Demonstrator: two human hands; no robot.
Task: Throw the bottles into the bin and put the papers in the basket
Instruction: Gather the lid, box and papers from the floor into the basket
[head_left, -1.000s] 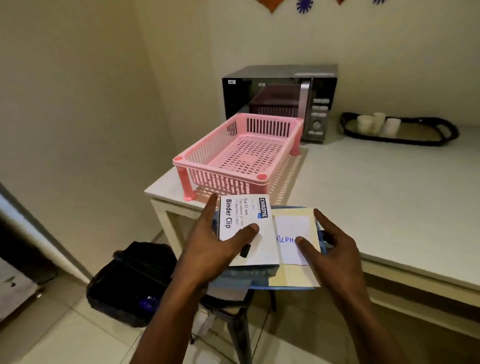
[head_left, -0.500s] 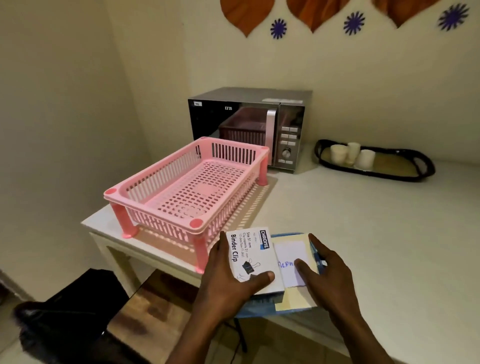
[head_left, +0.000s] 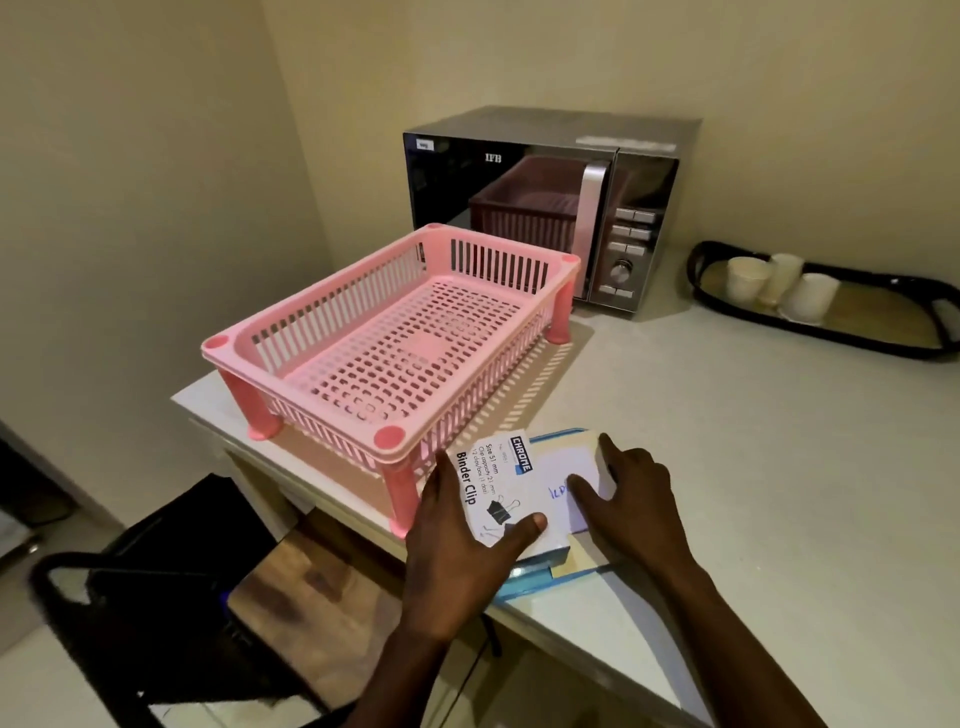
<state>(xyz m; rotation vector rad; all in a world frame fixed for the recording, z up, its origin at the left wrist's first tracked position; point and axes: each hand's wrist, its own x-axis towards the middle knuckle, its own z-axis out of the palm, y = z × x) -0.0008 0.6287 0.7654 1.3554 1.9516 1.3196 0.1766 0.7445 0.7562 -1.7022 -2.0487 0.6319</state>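
At the lower left of the frame sits a dark bin (head_left: 171, 597) on the floor, below the bench (head_left: 753, 467) edge; no bottles show from where I stand. Just right of it, up on the bench, the pink basket (head_left: 395, 343) stands with nothing in it. A second ago the stack of papers (head_left: 524, 493) hung out in front of the bench; now it has come in over the near edge, its left corner right beside the basket's front leg. The left hand (head_left: 457, 540) grasps the stack, thumb pressed on top of the white sheet printed "Binder Clip", fingers along its left edge. The right hand (head_left: 628, 499) lies on the right side, fingers spread flat over the sheet with blue handwriting and the stack's far corner, steadying more than clutching. So the papers are close to their goal but not in it; I'd say a lift over the rim comes next. At the upper right are a microwave (head_left: 545, 197) and a black tray (head_left: 831, 306) of cups.
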